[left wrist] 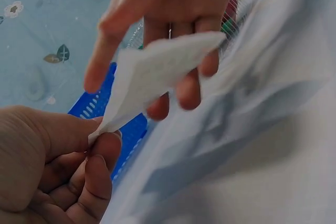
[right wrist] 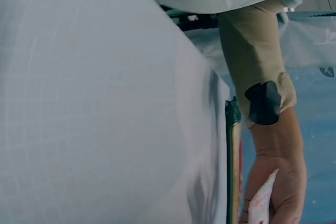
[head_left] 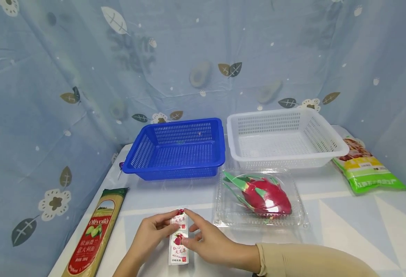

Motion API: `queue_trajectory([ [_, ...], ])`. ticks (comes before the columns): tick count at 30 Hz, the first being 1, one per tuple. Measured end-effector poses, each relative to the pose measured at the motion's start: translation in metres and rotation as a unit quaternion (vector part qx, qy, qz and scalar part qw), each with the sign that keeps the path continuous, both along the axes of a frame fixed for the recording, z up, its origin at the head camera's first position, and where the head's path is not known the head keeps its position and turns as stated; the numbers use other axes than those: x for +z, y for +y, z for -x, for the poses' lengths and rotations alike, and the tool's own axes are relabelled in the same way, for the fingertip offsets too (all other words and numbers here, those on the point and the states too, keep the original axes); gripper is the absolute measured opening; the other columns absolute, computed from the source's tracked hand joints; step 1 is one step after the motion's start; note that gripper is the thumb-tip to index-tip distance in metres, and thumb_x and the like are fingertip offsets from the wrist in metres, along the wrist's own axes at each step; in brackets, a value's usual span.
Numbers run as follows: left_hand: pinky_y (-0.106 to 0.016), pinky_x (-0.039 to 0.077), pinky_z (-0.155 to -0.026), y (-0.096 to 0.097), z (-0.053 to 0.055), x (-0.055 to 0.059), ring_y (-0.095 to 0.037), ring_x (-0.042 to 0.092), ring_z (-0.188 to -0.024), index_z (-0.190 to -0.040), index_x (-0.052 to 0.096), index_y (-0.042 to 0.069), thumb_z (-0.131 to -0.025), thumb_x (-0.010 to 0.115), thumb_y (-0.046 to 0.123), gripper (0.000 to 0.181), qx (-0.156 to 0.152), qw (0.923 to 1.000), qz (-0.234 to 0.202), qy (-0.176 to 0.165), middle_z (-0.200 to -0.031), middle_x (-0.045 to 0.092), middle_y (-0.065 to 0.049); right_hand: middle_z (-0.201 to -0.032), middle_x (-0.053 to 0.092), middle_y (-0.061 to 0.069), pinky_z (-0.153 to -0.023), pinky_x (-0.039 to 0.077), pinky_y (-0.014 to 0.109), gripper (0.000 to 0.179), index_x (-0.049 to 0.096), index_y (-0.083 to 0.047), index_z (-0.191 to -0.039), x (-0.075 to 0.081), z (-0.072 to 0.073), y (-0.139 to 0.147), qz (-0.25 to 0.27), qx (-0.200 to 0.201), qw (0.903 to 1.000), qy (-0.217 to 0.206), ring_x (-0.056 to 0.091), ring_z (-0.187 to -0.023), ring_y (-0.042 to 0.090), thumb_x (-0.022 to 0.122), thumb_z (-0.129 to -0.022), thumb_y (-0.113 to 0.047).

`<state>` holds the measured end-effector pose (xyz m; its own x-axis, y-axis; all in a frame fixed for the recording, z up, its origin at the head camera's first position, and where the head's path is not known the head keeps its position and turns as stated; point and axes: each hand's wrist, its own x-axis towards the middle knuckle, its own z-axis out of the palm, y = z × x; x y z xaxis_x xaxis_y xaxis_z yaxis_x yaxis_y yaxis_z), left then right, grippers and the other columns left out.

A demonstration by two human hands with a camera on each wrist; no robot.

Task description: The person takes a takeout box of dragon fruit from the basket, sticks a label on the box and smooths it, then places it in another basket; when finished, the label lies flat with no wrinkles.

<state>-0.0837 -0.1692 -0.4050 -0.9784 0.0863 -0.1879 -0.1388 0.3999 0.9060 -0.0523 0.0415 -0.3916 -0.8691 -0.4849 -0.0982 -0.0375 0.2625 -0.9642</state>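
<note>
A strip of white paper labels (head_left: 179, 252) printed with dragon fruit stands in front of me in the head view. Between thumb and curled index finger, my left hand (head_left: 151, 233) pinches its left edge; the left wrist view shows the paper's blank back (left wrist: 152, 72) bent outward. My right hand (head_left: 216, 246) is at the strip's other side, thumb over the printed face and index finger reaching to the top end. Its fingers (left wrist: 189, 93) look loosely extended beyond the paper. In the right wrist view only the left hand (right wrist: 281, 187) appears, with the paper.
A clear plastic box (head_left: 296, 192) with a red dragon fruit (head_left: 268, 198) sits to the right. Behind are a blue basket (head_left: 175, 172) and a white basket (head_left: 286, 159). Spaghetti (head_left: 92, 238) lies at left, a green-and-yellow food bag (head_left: 369, 173) at far right.
</note>
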Motion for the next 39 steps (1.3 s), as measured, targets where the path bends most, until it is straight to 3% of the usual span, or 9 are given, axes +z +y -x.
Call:
queue_trajectory([
  [5, -0.019, 0.053, -0.068, -0.002, -0.006, 0.000, -0.008, 0.063, -0.078, -0.129, 0.065, 0.009, -0.083, 0.078, 0.017, 0.049, -0.038, 0.9987, -0.032, -0.004, -0.102, 0.072, -0.012, -0.107, 0.056, 0.008, -0.066, 0.049, 0.023, 0.062, 0.036, -0.011, -0.151, -0.010, 0.005, -0.015, 0.049, -0.066, 0.9961, -0.034, 0.061, -0.084, 0.014, 0.063, -0.097, -0.022],
  [11, -0.019, 0.052, -0.068, 0.000, -0.011, 0.001, -0.007, 0.064, -0.080, -0.135, 0.060, 0.007, -0.083, 0.078, 0.016, 0.056, -0.070, 0.9960, -0.054, -0.002, -0.105, 0.070, -0.015, -0.088, 0.051, 0.004, -0.057, 0.046, 0.017, 0.049, 0.048, -0.002, -0.141, -0.018, 0.008, -0.023, 0.093, -0.108, 0.9895, -0.027, 0.053, -0.070, 0.009, 0.063, -0.095, -0.009],
  [16, -0.021, 0.055, -0.076, 0.007, -0.010, 0.000, -0.009, 0.066, -0.087, -0.133, 0.062, 0.007, -0.087, 0.075, 0.022, 0.051, -0.027, 0.9974, -0.064, -0.017, -0.105, 0.070, -0.009, -0.084, 0.054, 0.003, -0.060, 0.045, 0.016, 0.049, 0.052, 0.000, -0.137, -0.020, 0.008, -0.020, 0.072, -0.096, 0.9928, 0.006, 0.052, -0.069, 0.005, 0.066, -0.090, -0.003],
  [22, -0.023, 0.056, -0.075, 0.017, -0.008, -0.003, -0.010, 0.067, -0.085, -0.125, 0.066, 0.003, -0.084, 0.077, 0.016, 0.044, 0.022, 0.9951, -0.094, -0.022, -0.099, 0.073, -0.009, -0.086, 0.057, 0.001, -0.065, 0.047, 0.015, 0.053, 0.052, -0.002, -0.138, -0.022, 0.008, -0.013, 0.042, -0.070, 0.9956, 0.045, 0.054, -0.072, 0.000, 0.066, -0.087, 0.000],
  [28, -0.024, 0.056, -0.072, 0.021, -0.011, -0.002, -0.012, 0.066, -0.083, -0.121, 0.068, 0.001, -0.082, 0.079, 0.012, 0.042, 0.036, 0.9925, -0.113, -0.029, -0.095, 0.073, -0.007, -0.076, 0.052, -0.002, -0.054, 0.039, 0.015, 0.048, 0.052, -0.006, -0.138, -0.023, 0.008, -0.010, 0.056, -0.079, 0.9947, 0.036, 0.045, -0.060, 0.000, 0.066, -0.092, -0.009],
  [34, -0.024, 0.056, -0.074, 0.021, -0.014, -0.002, -0.014, 0.065, -0.085, -0.123, 0.065, -0.002, -0.082, 0.079, 0.012, 0.046, 0.028, 0.9894, -0.134, -0.048, -0.092, 0.071, -0.003, -0.072, 0.051, -0.002, -0.051, 0.036, 0.014, 0.041, 0.055, -0.005, -0.132, -0.024, 0.008, -0.012, 0.069, -0.099, 0.9924, 0.023, 0.043, -0.056, 0.000, 0.066, -0.093, -0.010],
  [39, -0.025, 0.056, -0.075, 0.019, -0.018, -0.002, -0.015, 0.065, -0.086, -0.123, 0.064, -0.004, -0.082, 0.079, 0.009, 0.046, 0.041, 0.9872, -0.143, -0.057, -0.091, 0.071, -0.002, -0.072, 0.054, -0.001, -0.049, 0.035, 0.014, 0.042, 0.055, -0.008, -0.133, -0.024, 0.005, -0.015, 0.082, -0.106, 0.9908, 0.021, 0.042, -0.054, 0.000, 0.067, -0.093, -0.012],
])
